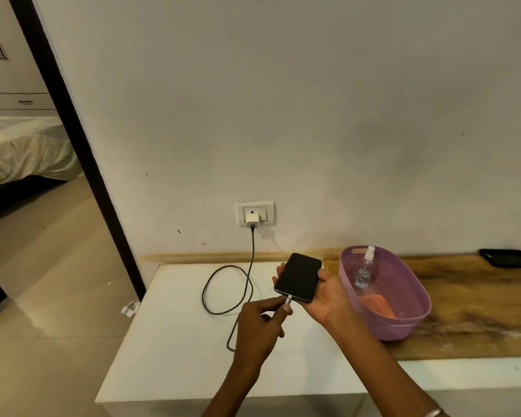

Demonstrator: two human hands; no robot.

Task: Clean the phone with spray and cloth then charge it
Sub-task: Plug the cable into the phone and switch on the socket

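Observation:
A black phone (298,276) lies screen-up in my right hand (325,293), held above the white table (175,341). My left hand (260,325) pinches the plug of the dark charging cable (220,284) at the phone's near end. The cable loops over the table and runs up to a white charger (251,219) in the wall socket (255,212). A clear spray bottle (365,267) and an orange cloth (378,305) sit inside the purple basket (403,323) right of my hands.
The basket stands on a wooden board (478,302) along the wall. A dark flat object (507,257) lies at the board's far right. Left of the table is a doorway with a black frame (82,164), a bed beyond it, and scraps of paper (130,307) on the floor.

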